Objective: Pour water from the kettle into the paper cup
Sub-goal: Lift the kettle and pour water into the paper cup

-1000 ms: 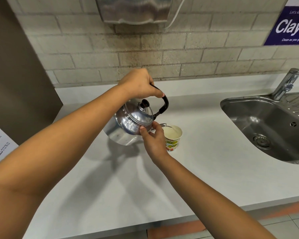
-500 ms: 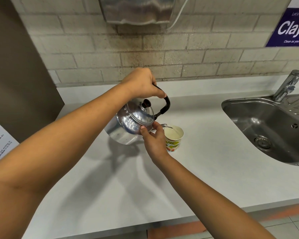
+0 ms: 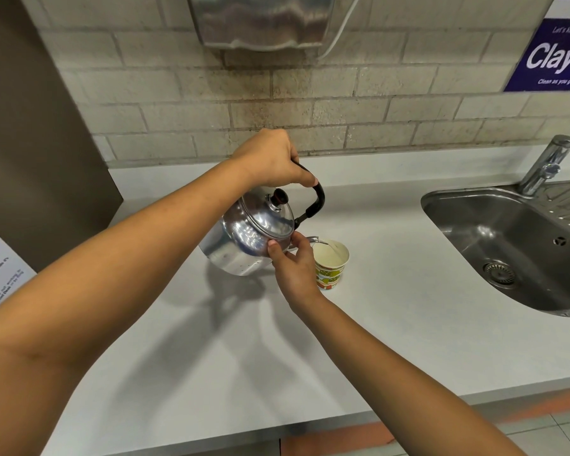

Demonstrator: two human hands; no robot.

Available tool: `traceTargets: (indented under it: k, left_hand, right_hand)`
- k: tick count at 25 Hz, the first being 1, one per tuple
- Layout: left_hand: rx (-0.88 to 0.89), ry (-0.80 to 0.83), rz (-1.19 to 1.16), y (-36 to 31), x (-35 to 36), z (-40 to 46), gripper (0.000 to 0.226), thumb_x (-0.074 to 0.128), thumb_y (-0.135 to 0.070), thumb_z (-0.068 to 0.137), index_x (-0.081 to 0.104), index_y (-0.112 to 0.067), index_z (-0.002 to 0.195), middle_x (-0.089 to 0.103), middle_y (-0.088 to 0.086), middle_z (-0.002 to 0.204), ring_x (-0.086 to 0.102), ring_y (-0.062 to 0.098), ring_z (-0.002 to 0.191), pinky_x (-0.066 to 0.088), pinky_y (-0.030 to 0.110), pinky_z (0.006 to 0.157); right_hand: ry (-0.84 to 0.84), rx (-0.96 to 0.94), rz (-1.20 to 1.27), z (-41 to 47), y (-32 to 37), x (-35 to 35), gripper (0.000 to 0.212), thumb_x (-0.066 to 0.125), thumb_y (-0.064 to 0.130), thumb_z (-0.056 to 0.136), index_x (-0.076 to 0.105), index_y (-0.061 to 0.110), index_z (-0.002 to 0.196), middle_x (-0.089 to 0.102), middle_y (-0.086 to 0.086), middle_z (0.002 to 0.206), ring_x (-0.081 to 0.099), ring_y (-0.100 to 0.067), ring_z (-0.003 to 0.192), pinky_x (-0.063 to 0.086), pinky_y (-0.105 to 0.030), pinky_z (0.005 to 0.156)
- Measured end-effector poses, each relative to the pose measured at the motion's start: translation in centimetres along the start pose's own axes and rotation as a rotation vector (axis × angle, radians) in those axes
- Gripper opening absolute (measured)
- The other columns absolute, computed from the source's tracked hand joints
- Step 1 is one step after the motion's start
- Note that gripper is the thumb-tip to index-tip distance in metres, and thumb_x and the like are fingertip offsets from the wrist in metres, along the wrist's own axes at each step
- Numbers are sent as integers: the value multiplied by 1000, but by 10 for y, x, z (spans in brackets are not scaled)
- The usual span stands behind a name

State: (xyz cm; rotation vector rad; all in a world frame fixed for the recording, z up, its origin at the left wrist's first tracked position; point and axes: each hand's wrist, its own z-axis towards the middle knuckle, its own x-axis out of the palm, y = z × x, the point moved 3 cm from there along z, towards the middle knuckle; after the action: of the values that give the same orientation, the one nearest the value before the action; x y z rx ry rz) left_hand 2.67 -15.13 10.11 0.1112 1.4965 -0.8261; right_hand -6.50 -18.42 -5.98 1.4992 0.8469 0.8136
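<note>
One head-worn wide-angle view only — looks forward and down, close over both forearms. Faces the counter (image 3: 392, 324), brick wall (image 3: 375, 103) behind, sink (image 3: 507, 232) at right.

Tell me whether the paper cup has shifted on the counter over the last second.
No. The paper cup keeps its place relative to the sink and the counter's back edge; the small offsets match the camera's own drift.
</note>
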Motion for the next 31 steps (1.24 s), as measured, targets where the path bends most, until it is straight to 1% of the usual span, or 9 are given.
traceTargets:
  k: [3,7,9,13,17,21,31]
  left_hand:
    - [4,1,5,0,0,0,34,76,-53,58,71,-20,64,54,-3,52,50,13,51,33,24,45]
    - [-1,5,14,0,-1,-1,32,76,-54,58,62,-25,52,54,-4,52,50,12,52,32,24,46]
    - [-6,0,14,0,-2,-1,33,76,-54,58,60,-26,50,54,-4,52,50,12,52,32,24,46]
    - [-7,0,12,0,-2,-1,33,76,-54,58,60,-26,50,54,-5,52,50,12,52,31,24,46]
    - [-3,-7,25,1,-1,0,34,75,-54,57,64,-22,53,52,-4,50,48,12,50,31,23,45]
    - [-1,-6,21,2,-1,1,35,75,-55,56,61,-24,48,52,-5,49,48,12,49,30,23,45]
    - [-4,4,32,-2,-1,0,35,75,-55,58,62,-23,53,53,-4,52,50,13,51,32,24,46]
  right_hand:
    - [6,-2,10,0,0,0,48,62,24,82,43,13,125,51,-14,131,55,-26,114,44,-37,102]
    - [8,-6,10,0,0,0,46,62,25,82,44,14,124,50,-13,131,55,-22,109,42,-27,91]
    - [9,-7,8,0,0,1,47,61,25,82,44,14,124,50,-13,131,55,-22,108,40,-25,89]
    - [14,-2,11,0,0,2,48,61,25,83,43,14,125,49,-13,132,55,-23,111,40,-26,89]
    - [7,-18,10,-1,1,2,44,61,24,83,46,14,123,50,-15,130,55,-20,105,40,-25,87]
    - [14,-15,15,-1,1,2,44,61,24,83,45,14,123,50,-15,130,56,-22,107,42,-27,90]
    - [9,-26,18,-1,1,1,41,61,24,83,47,16,120,52,-15,129,56,-23,108,42,-27,90]
